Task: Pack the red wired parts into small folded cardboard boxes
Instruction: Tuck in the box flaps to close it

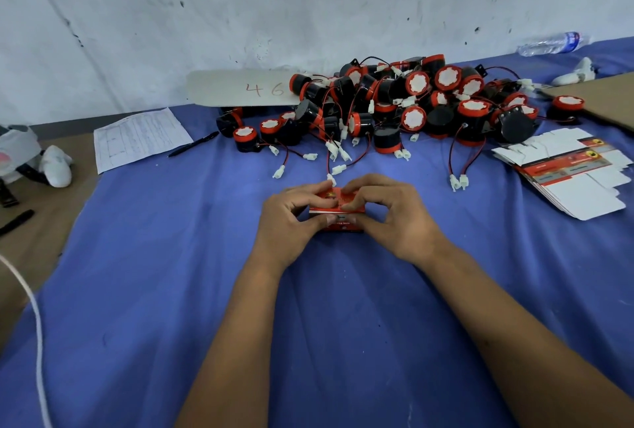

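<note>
A small red and white cardboard box (pixel 338 209) rests on the blue cloth (pixel 171 273) in the middle. My left hand (pixel 288 221) grips its left side and my right hand (pixel 394 218) its right side, thumbs and fingertips pressing on its top flap. Behind it lies a big heap of red and black wired parts (pixel 394 101) with red-black leads and white plugs. A stack of flat unfolded boxes (pixel 569 170) lies to the right. What is inside the held box is hidden.
A printed sheet (pixel 140 137) and a black pen (pixel 194 144) lie at the back left. A cardboard strip marked 46 (pixel 240 88) leans by the wall. A plastic bottle (pixel 552 44) and brown cardboard (pixel 597 94) sit at the far right. White gloves (pixel 56 165) lie on the left.
</note>
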`<state>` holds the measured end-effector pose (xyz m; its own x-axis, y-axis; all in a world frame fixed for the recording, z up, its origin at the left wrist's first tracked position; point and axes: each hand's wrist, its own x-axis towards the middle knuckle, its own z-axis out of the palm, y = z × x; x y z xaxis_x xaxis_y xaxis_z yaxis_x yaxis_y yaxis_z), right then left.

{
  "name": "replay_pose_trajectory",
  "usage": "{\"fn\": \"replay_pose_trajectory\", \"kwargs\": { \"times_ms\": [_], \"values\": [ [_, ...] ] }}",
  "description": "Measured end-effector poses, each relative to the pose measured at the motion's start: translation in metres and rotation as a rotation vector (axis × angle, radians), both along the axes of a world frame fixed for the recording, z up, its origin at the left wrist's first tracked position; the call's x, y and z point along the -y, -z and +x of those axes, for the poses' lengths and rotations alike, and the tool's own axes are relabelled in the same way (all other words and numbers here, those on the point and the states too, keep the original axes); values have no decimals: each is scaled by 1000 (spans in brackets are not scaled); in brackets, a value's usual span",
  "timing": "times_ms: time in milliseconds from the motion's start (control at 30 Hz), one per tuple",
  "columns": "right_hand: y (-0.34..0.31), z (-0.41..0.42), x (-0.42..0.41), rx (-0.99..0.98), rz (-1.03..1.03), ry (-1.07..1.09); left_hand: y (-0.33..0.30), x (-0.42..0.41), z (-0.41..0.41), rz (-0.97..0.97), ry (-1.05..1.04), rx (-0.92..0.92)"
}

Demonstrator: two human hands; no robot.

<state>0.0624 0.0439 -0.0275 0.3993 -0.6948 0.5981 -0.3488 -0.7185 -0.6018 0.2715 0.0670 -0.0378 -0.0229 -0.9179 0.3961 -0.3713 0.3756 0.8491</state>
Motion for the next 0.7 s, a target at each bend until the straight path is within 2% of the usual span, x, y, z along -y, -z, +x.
{"fn": "replay_pose_trajectory", "kwargs": {
  "times_ms": [167,333,600,700],
  "values": [
    [0,6,-4,-51,-46,15,-1,-9,3,-21,-16,104],
    [0,11,-6,-172,-93,59,1,-14,2,-91,-212,-19],
    [2,14,-5,-192,-86,77,2,-14,2,-171,-186,137],
    [3,15,-4,-179,-40,72,1,-13,5,-68,-154,63]
  ]
}}
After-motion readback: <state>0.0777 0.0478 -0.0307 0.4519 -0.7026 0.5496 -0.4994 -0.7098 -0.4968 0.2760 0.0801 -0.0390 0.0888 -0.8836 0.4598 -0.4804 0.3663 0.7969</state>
